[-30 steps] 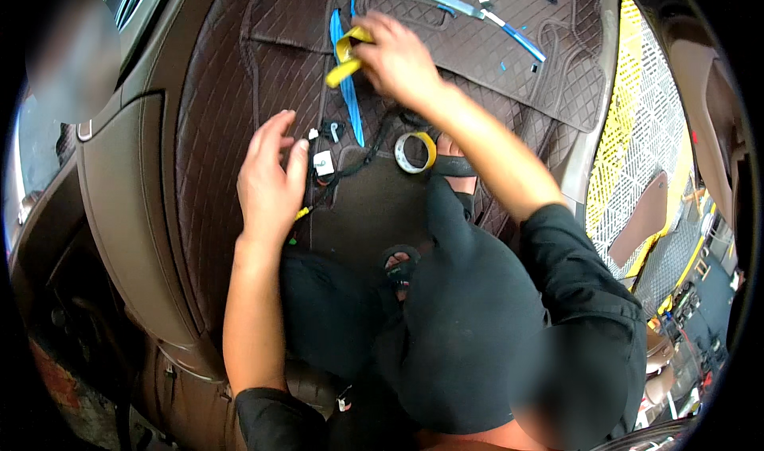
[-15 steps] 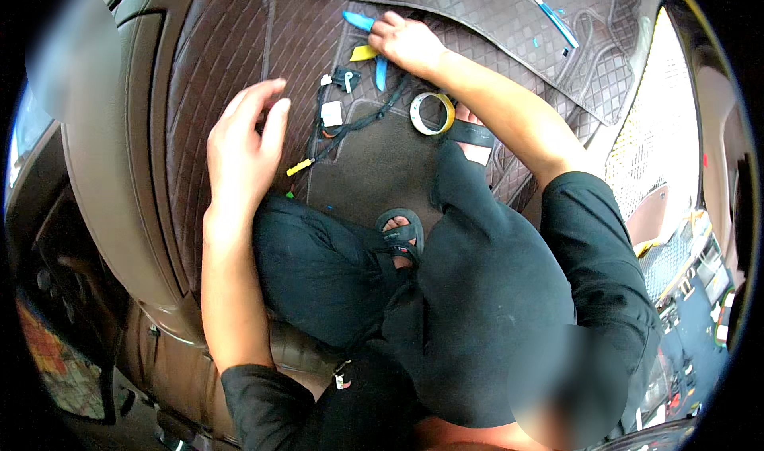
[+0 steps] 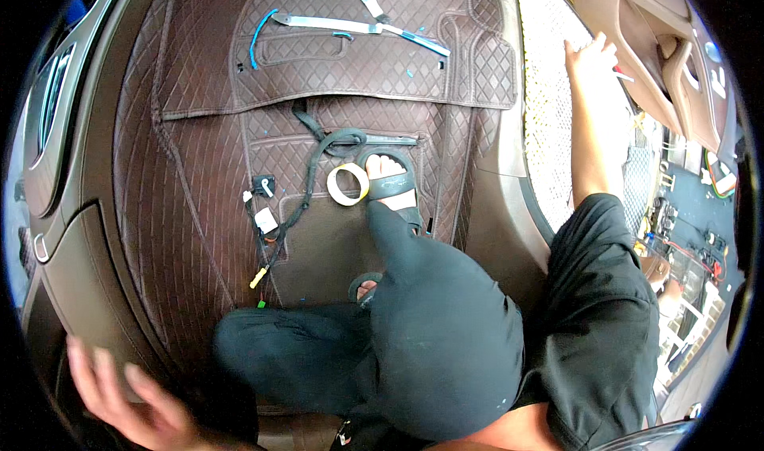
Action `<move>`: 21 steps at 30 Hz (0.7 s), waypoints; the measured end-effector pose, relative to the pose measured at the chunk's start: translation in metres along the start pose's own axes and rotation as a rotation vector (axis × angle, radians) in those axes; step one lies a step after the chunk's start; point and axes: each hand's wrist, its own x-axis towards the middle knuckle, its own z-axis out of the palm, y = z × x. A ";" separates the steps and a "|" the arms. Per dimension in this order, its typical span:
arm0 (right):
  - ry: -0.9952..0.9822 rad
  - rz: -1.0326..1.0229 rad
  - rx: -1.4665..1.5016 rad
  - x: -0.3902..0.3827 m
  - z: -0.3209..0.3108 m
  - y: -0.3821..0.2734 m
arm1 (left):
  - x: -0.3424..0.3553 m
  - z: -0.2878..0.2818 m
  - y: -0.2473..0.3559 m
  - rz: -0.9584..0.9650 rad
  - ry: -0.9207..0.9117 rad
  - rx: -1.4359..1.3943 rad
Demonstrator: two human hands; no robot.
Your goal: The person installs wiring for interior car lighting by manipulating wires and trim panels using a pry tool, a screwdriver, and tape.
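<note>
My right hand (image 3: 590,55) reaches far out to the right, over the bright white patterned surface beside the door sill. Its fingers are apart and I make out nothing in them. At the lower left, my left hand (image 3: 131,399) is raised near the tan side panel, fingers spread and nothing held. On the brown quilted floor mat between them lies a black wrapped wiring harness (image 3: 304,200) with a yellow connector (image 3: 259,277), a white label (image 3: 265,220) and a black connector (image 3: 263,186). A roll of tape (image 3: 348,184) rests against my sandalled foot (image 3: 390,182).
Long silver-blue strips (image 3: 326,23) and a thin blue strip (image 3: 259,41) lie on the far mat (image 3: 199,77). An opened brown door (image 3: 645,45) stands at the upper right. Beyond the sill, a blue surface (image 3: 684,188) holds several tools and parts.
My right hand has swung from the mat out to the right; the blue and yellow pieces by it no longer show there. My left hand has moved back to the lower left. The view has shifted.
</note>
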 end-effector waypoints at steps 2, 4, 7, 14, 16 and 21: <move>0.184 -0.247 0.250 -0.022 0.044 -0.024 | 0.020 0.017 -0.013 -0.162 0.086 0.108; 0.045 -0.452 0.489 -0.068 -0.004 -0.110 | 0.028 0.031 -0.017 -0.168 0.041 0.137; -0.124 -0.762 0.913 -0.122 -0.045 -0.208 | 0.036 0.035 -0.012 -0.108 -0.016 0.132; -0.531 -0.591 0.851 -0.154 -0.072 -0.336 | 0.039 0.039 -0.012 -0.102 -0.034 0.105; -0.426 -0.592 0.968 -0.154 -0.079 -0.356 | 0.038 0.040 -0.013 -0.128 -0.041 0.120; -0.181 -0.813 1.273 -0.154 -0.101 -0.422 | 0.044 0.037 -0.010 -0.138 -0.061 0.120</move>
